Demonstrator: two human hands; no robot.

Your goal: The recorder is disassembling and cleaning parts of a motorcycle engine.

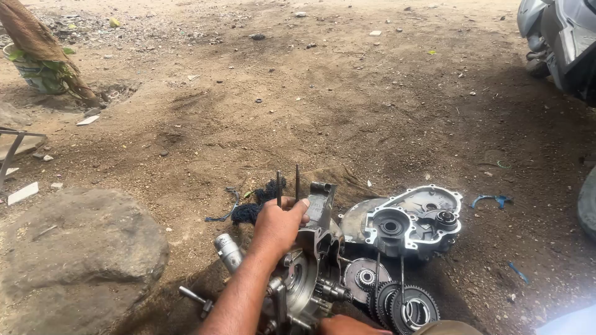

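One hand (279, 224) grips engine casing (313, 248); gears (403, 304) beside.

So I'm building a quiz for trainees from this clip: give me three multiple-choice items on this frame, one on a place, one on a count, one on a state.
1. Where does the big rock lie relative to the engine case?
A. left
B. right
C. on top of it

2. How many thin rods stick up above the left hand?
A. none
B. two
C. five

3. What is the left hand doing?
A. hanging free
B. gripping the engine case
C. resting on the rock

Answers:
1 A, the rock fills the lower left corner.
2 B, two dark rods rise side by side.
3 B, its fingers curl over the case's top.
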